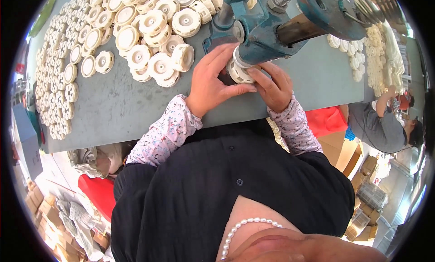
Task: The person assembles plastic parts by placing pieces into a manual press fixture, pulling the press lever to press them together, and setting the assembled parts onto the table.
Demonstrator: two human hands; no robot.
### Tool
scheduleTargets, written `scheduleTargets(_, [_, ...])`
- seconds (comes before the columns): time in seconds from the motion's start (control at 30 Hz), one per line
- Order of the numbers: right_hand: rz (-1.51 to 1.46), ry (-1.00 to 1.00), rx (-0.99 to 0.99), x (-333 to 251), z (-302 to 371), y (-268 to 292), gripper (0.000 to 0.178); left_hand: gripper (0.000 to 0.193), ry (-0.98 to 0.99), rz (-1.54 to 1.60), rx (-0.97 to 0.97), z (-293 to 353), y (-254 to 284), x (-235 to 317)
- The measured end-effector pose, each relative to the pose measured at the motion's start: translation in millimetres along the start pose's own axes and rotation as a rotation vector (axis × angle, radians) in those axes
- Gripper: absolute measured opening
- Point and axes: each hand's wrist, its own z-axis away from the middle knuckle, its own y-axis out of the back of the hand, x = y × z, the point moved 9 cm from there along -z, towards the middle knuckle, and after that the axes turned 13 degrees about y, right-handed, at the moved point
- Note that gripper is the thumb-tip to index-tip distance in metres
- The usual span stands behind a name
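**Seating a wheel under the press**

Left of the grip, loose cream wheels (pixel 149 31) crowd the desk (pixel 113 108). Left hand (pixel 208 83) and right hand (pixel 274 85) pinch one cream wheel (pixel 240 74) beneath the blue press (pixel 272 21). Next, seemingly: centre it, clear fingers.

Head-worn fisheye, steeply down, close.

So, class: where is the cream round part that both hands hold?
In the head view, upper centre: the cream round part sits under the blue press, between left hand and right hand.
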Motion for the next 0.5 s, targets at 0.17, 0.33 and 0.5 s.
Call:
scheduleTargets(0.17, [-0.065,-0.135,0.113,8,12,-4,0.037,0.072,-0.180,-0.138,0.171,-3,12,14])
scheduleTargets(0.33, [-0.058,-0.255,0.165,30,6,16,0.033,0.067,-0.139,-0.234,0.189,-7,15,0])
scheduleTargets(0.5, [0.058,-0.375,0.586,90,-49,119,0.010,0.073,-0.214,-0.255,0.080,-16,12,-1])
